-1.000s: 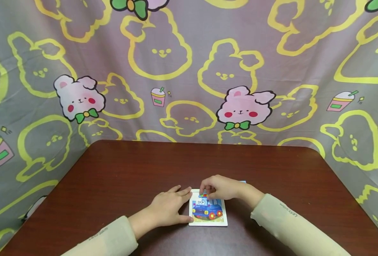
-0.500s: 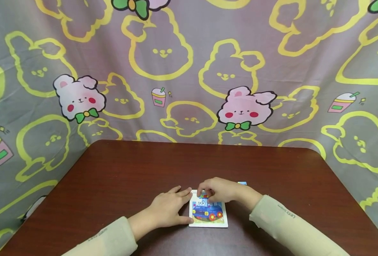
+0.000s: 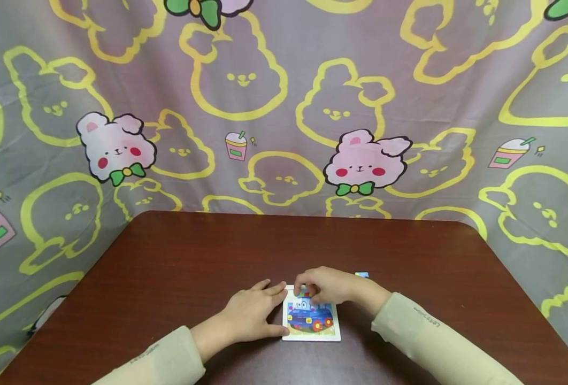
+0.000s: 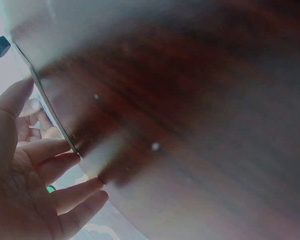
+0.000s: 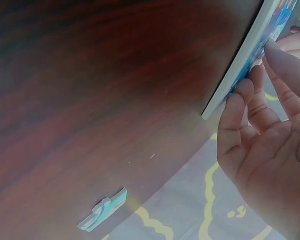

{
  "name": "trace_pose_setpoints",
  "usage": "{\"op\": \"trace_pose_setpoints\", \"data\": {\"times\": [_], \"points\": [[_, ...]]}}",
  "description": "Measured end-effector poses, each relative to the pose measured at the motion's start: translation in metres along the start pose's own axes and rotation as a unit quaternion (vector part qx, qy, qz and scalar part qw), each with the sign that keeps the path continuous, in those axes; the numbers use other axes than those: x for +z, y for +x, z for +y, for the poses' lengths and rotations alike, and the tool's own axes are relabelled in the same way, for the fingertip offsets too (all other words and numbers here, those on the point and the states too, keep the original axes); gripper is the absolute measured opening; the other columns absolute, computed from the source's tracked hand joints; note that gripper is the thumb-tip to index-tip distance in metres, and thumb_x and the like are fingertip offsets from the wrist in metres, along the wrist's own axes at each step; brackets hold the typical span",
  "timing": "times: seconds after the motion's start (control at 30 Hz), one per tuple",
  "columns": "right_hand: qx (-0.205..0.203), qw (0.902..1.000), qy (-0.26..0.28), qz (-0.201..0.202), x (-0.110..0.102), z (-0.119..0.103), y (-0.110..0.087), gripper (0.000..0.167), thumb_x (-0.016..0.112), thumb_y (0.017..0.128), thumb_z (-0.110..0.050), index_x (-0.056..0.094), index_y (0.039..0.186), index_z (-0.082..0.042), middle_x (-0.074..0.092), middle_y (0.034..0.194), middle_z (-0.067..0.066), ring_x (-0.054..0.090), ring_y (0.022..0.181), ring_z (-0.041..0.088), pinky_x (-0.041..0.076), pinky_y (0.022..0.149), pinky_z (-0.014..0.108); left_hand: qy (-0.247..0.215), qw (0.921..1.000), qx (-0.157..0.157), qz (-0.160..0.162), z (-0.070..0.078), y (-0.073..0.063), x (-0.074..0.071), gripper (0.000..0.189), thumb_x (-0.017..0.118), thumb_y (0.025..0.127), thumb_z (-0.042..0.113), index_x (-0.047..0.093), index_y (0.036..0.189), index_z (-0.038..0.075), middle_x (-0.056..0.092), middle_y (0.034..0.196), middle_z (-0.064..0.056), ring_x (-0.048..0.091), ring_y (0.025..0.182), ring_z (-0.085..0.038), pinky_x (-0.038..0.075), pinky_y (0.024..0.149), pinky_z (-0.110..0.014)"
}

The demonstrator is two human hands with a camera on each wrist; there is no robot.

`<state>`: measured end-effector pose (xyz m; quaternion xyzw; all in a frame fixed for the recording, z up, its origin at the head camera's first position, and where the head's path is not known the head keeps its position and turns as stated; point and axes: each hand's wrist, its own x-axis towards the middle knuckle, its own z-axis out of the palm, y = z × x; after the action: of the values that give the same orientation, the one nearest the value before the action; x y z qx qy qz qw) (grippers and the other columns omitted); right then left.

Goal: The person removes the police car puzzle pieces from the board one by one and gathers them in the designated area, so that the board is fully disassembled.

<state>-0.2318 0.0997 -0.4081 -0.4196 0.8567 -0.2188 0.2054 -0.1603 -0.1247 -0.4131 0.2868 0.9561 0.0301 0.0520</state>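
Observation:
A white-framed jigsaw puzzle (image 3: 310,338) with a blue cartoon car lies flat on the table in the head view. My left hand (image 3: 247,315) rests along its left edge, thumb and fingers straight and spread. Over the puzzle's top part, my right hand (image 3: 329,284) has its fingers curled, with thumb and fingertips at a small red-and-green puzzle piece (image 3: 305,294). Those fingers partly hide the piece and the upper right of the picture. The right wrist view shows thumb and fingertips touching the puzzle's face (image 5: 260,50). A pale blank patch shows at the puzzle's upper left.
A loose blue puzzle piece (image 3: 362,275) lies on the brown table (image 3: 192,251) beyond my right wrist; the right wrist view also shows this loose piece (image 5: 104,210). Behind the table hangs a patterned curtain (image 3: 284,107).
My right hand has shifted slightly left over the puzzle, its fingers still curled. More of the loose piece shows past my right wrist. The left hand stays at the puzzle's edge.

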Motion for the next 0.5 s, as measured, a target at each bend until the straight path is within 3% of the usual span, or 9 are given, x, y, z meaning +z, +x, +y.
{"op": "trace_pose_setpoints", "data": {"times": [0.33, 0.5], "points": [[0.018, 0.9998, 0.004, 0.01, 0.0003, 0.0014, -0.0001, 0.03, 0.074, 0.086, -0.001, 0.065, 0.106, -0.022, 0.052, 0.096, -0.002, 0.052, 0.085, 0.013, 0.047, 0.074, 0.023, -0.001, 1.0, 0.004, 0.002, 0.0005, 0.0009, -0.0019, 0.081, 0.069, 0.081, 0.066, 0.055, 0.144, 0.017, 0.051, 0.151, -0.001, 0.051, 0.136, -0.035, 0.057, 0.084, -0.052], [0.012, 0.9998, 0.011, 0.01, 0.0012, -0.0002, 0.0006, 0.03, 0.074, 0.086, -0.001, 0.065, 0.105, -0.022, 0.051, 0.099, 0.0, 0.052, 0.087, 0.014, 0.047, 0.074, 0.022, -0.006, 0.9999, -0.004, -0.009, 0.0003, -0.0004, -0.0015, 0.083, 0.068, 0.081, 0.067, 0.054, 0.145, 0.017, 0.05, 0.152, 0.0, 0.049, 0.138, -0.035, 0.056, 0.086, -0.054]]}}
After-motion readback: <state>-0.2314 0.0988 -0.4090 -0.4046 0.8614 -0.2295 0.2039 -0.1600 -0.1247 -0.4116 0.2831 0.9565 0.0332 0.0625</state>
